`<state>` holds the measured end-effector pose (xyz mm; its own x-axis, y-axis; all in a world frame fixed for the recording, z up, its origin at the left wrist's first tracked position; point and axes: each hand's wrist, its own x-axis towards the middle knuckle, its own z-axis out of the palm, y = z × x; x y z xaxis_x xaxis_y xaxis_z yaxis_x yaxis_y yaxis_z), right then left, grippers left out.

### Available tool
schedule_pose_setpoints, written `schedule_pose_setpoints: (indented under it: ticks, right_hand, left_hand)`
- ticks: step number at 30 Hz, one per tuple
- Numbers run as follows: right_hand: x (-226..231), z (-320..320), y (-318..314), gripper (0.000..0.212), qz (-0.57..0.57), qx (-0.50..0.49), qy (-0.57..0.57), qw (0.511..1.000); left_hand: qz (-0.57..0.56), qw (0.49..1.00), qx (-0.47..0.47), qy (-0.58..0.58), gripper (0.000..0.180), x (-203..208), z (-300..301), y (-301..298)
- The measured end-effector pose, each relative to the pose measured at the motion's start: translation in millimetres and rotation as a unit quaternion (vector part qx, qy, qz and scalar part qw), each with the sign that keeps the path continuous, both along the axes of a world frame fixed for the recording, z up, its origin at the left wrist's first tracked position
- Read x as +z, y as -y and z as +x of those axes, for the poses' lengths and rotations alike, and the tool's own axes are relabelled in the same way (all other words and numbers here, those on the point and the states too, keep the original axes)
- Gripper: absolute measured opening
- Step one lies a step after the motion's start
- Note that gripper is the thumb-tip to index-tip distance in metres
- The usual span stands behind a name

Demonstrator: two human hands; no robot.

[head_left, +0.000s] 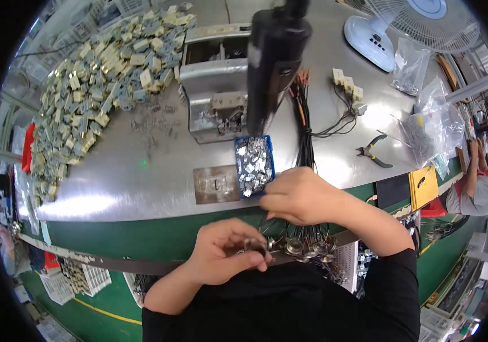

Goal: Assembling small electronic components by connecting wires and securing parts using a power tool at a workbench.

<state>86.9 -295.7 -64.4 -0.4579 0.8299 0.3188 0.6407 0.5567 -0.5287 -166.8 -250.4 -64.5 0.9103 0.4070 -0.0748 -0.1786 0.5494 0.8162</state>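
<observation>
My left hand (pixel 221 251) is curled closed near the table's front edge. Between its thumb and fingers sits a small round metal part (pixel 255 246), partly hidden by the fingers. My right hand (pixel 300 196) is pinched just off the lower right corner of a blue tray (pixel 272 157) of small shiny metal pieces. A thin dark wire (pixel 266 218) shows below its fingertips, though the fingers cover most of it. Under the right wrist passes a bundle of black wires (pixel 305 142). Several round metal parts (pixel 294 246) hang at the bundle's near end.
A bench machine (pixel 215 80) stands behind a flat metal plate (pixel 216 184). A black cylindrical tool (pixel 278 62) hangs over the table. Cream and grey blocks (pixel 107 85) are heaped left. Cutting pliers (pixel 375 153), a fan (pixel 369 43) and plastic bags (pixel 426 128) lie right. A co-worker (pixel 478 191) sits beyond.
</observation>
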Motion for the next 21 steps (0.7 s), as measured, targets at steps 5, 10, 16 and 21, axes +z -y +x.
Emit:
schedule_pose_setpoints:
  ticks: [5, 10, 16, 21]
  right_hand:
    - [-3, 7, -7, 0.027, -0.029, 0.03, 0.029, 0.999]
    - [7, 10, -21, 0.021, -0.059, 0.036, -0.024, 0.997]
    - [29, -17, -32, 0.015, -0.07, 0.034, -0.098, 0.992]
    - [39, -23, -36, 0.009, -0.119, -0.01, -0.136, 0.983]
  left_hand:
    - [0.02, 0.996, -0.009, -0.083, 0.024, -12, -24, -9]
    - [-0.061, 0.994, 0.077, 0.049, 0.025, -20, -13, -20]
    - [0.398, 0.905, 0.105, -0.108, 0.017, 13, -14, -55]
    - [0.437, 0.888, 0.086, -0.11, 0.019, 23, -14, -78]
